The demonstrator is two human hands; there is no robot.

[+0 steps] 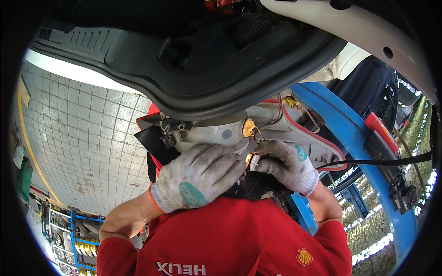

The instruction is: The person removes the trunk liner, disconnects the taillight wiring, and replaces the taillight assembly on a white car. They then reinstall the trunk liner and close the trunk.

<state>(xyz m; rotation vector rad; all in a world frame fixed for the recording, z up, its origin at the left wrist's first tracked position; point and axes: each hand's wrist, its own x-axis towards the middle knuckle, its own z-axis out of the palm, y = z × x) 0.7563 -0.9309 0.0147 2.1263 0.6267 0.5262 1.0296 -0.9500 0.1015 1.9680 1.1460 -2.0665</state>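
The fingers of the gloved right hand were pinched tight on one small white bulb socket, glowing orange at the lower edge of the single tail-light housing, while the left hand lay half curled with its palm against that housing's lower left part, gripping nothing I could make out. Both hands wore grey knit gloves. One yellow connector sat just above the socket, under the raised black hatch edge.

Lamp housing sits under the raised hatch; left hand rests on it, right hand just beside (bulb socket between them).
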